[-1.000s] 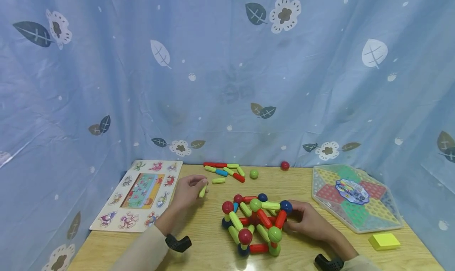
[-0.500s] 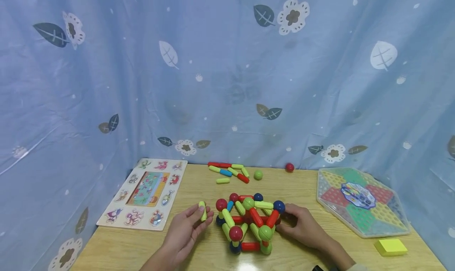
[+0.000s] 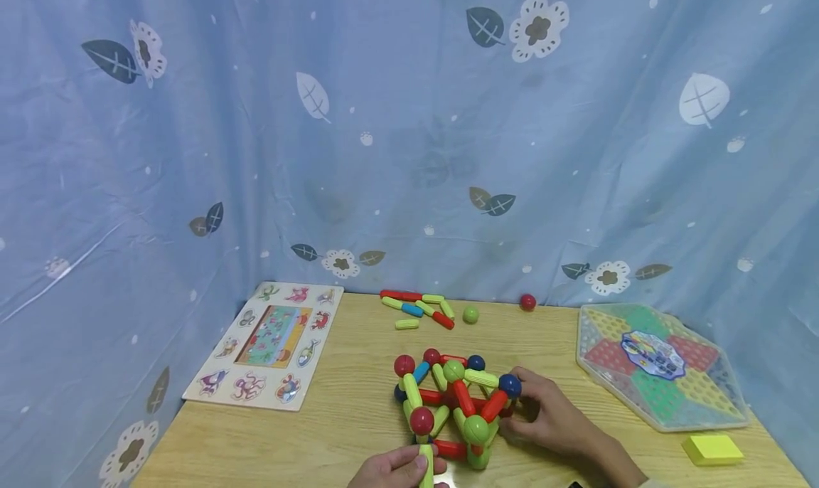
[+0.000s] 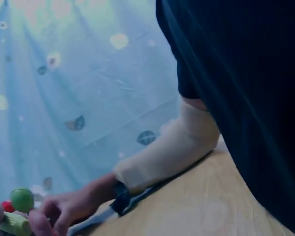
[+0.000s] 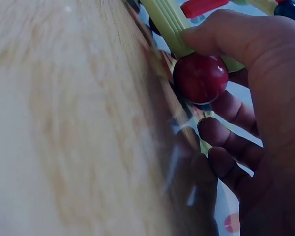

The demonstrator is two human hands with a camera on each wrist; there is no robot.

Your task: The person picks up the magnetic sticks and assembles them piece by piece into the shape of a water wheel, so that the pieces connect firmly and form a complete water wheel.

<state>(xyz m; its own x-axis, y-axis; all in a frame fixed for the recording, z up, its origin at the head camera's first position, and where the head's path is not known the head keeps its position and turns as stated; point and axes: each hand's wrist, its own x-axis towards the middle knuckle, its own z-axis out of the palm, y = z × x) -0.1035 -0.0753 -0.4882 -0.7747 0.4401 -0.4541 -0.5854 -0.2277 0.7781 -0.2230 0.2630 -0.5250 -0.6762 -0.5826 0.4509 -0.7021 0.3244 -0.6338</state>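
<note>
A frame of magnetic rods and balls (image 3: 463,398) stands on the table in front of me. At its near left corner my left hand (image 3: 389,469) pinches a yellow-green magnetic rod (image 3: 426,468), held upright just in front of a red ball (image 3: 422,421). The left wrist view shows this rod's end (image 4: 18,224) between thumb and finger. My right hand (image 3: 553,415) grips the frame's lower right corner. In the right wrist view its thumb presses a yellow-green rod (image 5: 169,27) beside a dark red ball (image 5: 200,78), with fingers curled behind.
Several loose rods (image 3: 409,309), a green ball (image 3: 470,314) and a red ball (image 3: 527,302) lie at the back. A sea-animal puzzle board (image 3: 307,395) is at left. A Chinese checkers box (image 3: 662,374) and a yellow block (image 3: 713,450) are at right.
My left hand has brought the yellow-green rod from left of the frame rightward and nearer, to the frame's front left corner. The right hand keeps its grip; the frame has turned slightly.
</note>
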